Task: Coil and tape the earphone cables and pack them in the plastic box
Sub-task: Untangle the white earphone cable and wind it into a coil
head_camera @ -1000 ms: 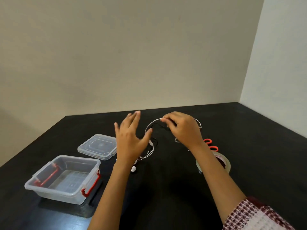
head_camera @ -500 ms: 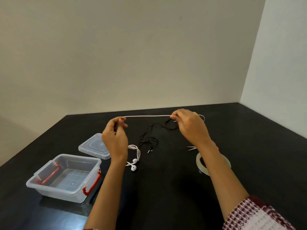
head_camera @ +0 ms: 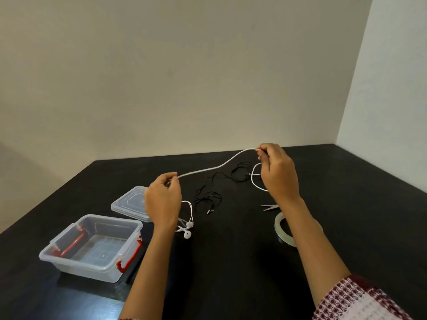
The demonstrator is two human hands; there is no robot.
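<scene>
A white earphone cable (head_camera: 215,168) stretches in the air between my two hands. My left hand (head_camera: 163,202) pinches it at the lower left end. My right hand (head_camera: 278,173) pinches it higher at the right, with a loop of it hanging beside the palm. Its white earbuds (head_camera: 187,230) lie on the black table below my left wrist. A black earphone cable (head_camera: 213,192) lies loose on the table between my hands. The clear plastic box (head_camera: 92,247) with red clips stands open at the left.
The box's clear lid (head_camera: 130,203) lies flat behind the box. A roll of clear tape (head_camera: 283,229) sits under my right forearm, with scissor tips (head_camera: 269,207) showing just behind it. Walls close the table at the back and right.
My right hand has risen and drawn away to the right. The white cable between the hands is longer and now sags in a curve instead of running straight.
</scene>
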